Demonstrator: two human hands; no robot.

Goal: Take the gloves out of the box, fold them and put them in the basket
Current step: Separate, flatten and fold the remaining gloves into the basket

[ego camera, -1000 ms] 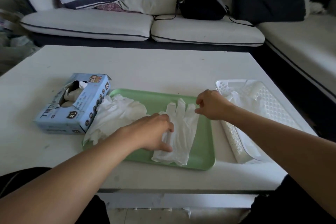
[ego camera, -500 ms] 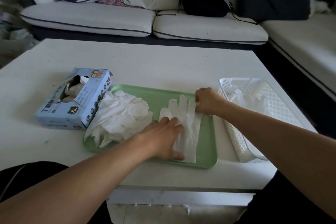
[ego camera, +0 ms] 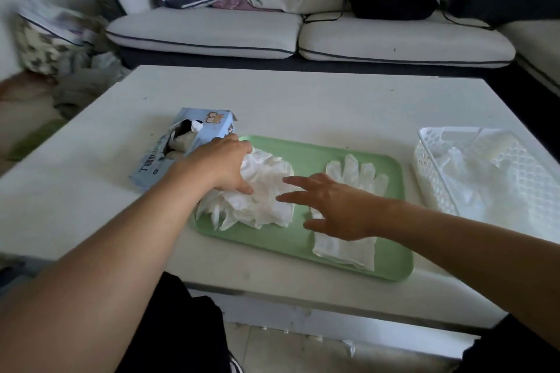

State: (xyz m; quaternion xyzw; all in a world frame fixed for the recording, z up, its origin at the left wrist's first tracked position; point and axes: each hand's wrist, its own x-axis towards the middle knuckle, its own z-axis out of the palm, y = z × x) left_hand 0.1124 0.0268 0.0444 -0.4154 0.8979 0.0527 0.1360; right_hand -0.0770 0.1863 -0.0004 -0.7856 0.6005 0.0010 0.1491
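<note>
The left hand point(ego camera: 224, 163) is resting on the pile of gloves point(ego camera: 257, 194) at the tray's far-left corner; its thumb is lying on the pile, while its fingers are curling out of sight over the far side, so whether it is gripping the pile cannot be told. The right hand point(ego camera: 336, 206) is hovering with fingers spread and straight, holding nothing, its fingertips reaching over the pile's right edge and its palm lying above the flat glove point(ego camera: 348, 248). That glove is lying spread out on the right half of the green tray point(ego camera: 391, 169), fingers pointing to the far edge, cuff toward the near edge. The tray is sitting near the counter's point(ego camera: 272, 100) near edge. The blue box point(ego camera: 169, 160) is lying just beside the tray's left edge, with a glove showing in its torn opening. The white basket point(ego camera: 430, 172) is standing at the counter's right edge, apart from the tray, with white gloves lying inside.
</note>
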